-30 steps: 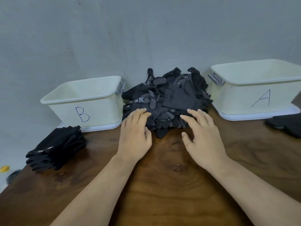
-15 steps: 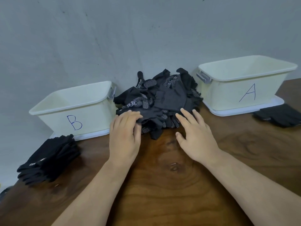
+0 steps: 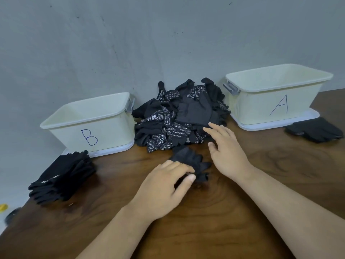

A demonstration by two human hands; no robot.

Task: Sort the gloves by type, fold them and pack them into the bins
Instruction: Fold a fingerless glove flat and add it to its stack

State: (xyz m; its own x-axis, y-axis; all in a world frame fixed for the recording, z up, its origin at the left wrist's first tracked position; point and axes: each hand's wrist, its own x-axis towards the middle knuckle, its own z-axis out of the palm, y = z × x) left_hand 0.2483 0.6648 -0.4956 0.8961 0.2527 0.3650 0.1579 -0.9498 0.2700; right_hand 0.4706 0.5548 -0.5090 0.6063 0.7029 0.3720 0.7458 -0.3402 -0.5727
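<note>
Early days on this one, I'd say. The pile of mixed gloves, some plain black and some with white dots, sits against the wall between bin B and bin A, and it's a big heap. Nothing shows inside either bin from this angle, so packing doesn't look started.

There is some sorting done though. A left stack of folded black gloves sits in front of bin B, and a smaller right stack sits beside bin A.

Right now the left hand has a plain black glove pinched between thumb and fingers, flat on the tabletop just in front of the pile. The right hand is open with fingers spread, its fingertips at the near edge of the pile, gripping nothing.

What's left is most of the sorting and folding, then getting all of it into the bins.
</note>
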